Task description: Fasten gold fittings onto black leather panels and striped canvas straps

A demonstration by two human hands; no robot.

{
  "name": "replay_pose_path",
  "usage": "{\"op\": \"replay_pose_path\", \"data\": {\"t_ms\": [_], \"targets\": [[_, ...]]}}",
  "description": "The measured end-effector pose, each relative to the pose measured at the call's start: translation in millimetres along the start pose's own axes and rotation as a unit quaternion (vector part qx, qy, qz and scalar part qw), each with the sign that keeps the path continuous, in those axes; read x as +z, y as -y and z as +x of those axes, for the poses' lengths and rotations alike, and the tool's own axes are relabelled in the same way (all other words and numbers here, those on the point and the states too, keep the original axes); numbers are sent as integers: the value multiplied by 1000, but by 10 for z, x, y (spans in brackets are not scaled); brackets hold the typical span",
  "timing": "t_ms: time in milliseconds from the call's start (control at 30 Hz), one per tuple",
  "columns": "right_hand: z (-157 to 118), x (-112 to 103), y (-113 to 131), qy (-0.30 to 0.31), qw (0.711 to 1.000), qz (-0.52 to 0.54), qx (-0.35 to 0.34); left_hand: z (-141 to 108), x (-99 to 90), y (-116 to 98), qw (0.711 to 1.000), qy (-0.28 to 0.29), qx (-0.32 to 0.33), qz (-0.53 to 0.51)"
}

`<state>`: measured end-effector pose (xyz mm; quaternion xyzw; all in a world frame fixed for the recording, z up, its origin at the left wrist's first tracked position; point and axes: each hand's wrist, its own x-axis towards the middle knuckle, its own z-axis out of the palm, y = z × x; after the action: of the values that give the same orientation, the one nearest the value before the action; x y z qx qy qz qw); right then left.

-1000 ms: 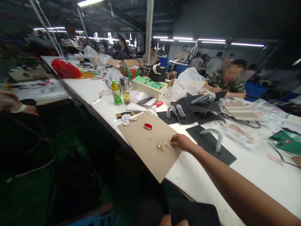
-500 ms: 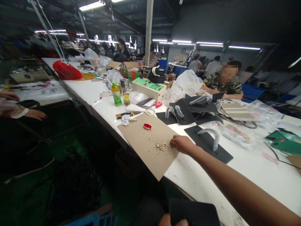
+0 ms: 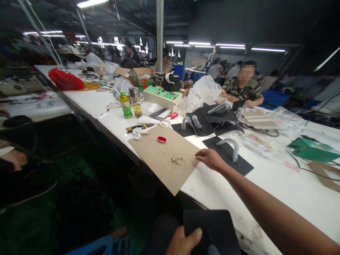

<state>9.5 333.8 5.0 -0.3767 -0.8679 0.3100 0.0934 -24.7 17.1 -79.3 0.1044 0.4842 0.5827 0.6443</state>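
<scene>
My left hand point(image 3: 184, 241), low at the bottom edge, is closed on a black bag panel point(image 3: 209, 223) with its thumb on top. Part of a pale wrapped handle shows at the panel's lower edge. My right hand point(image 3: 209, 158) hovers by the right edge of a tan cardboard sheet point(image 3: 148, 152), fingers drawn together; whatever they may hold is too small to make out. A small pile of gold-coloured metal rings point(image 3: 175, 160) lies on the cardboard, with tiny bits scattered round it. Farther up the sheet lies a red ring-shaped band point(image 3: 162, 140).
More black panels point(image 3: 231, 152) with plastic-wrapped handles lie right of the cardboard on the white table point(image 3: 212, 191). Pliers point(image 3: 139, 127), a tape roll point(image 3: 165, 123), a green bottle point(image 3: 125, 105) and a control box point(image 3: 162, 97) stand beyond. A co-worker point(image 3: 243, 85) sits across; another person's hand point(image 3: 17, 159) shows at left.
My left hand has risen farther into view with the black panel. My right hand has drawn slightly away from the metal rings. The view has shifted to the right.
</scene>
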Motion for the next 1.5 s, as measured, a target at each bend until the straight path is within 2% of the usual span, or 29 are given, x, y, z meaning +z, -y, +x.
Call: {"op": "replay_pose_path", "data": {"t_ms": [100, 200, 300, 367, 533, 633, 800, 933, 1067, 1200, 1367, 1500], "targets": [[-477, -97, -13, -71, 994, 79, 16, -50, 75, -112, 999, 14, 13, -36], [-1108, -119, 10, -126, 973, 185, 55, -133, 192, -249, 998, 19, -1, -61], [-1762, -22, 56, -111, 947, 280, 116, -203, 304, -320, 999, 16, 12, -34], [-2131, 92, 70, -89, 944, 288, 133, -239, 372, -313, 1000, 8, 27, -8], [-2718, 320, 8, -108, 963, 238, 68, -328, 591, -194, 995, -3, 67, 67], [-2921, 335, -56, -133, 965, 223, 44, -387, 739, -89, 989, -9, 93, 113], [-3181, 267, -120, -176, 953, 247, 28, -467, 941, 79, 970, -5, 129, 205], [-3340, 236, -186, -204, 947, 246, 28, -531, 1105, 117, 954, -4, 144, 264], [-3446, 222, -295, -223, 957, 185, 11, -590, 1247, 118, 938, -12, 149, 311], [-3507, 180, -337, -233, 961, 148, -6, -618, 1303, 145, 928, -15, 158, 337], [-3545, 116, -251, -236, 968, 75, -35, -654, 1302, 176, 916, -20, 160, 368], [-3578, 64, -158, -238, 970, 1, -56, -686, 1306, 185, 891, -18, 202, 406]]}}
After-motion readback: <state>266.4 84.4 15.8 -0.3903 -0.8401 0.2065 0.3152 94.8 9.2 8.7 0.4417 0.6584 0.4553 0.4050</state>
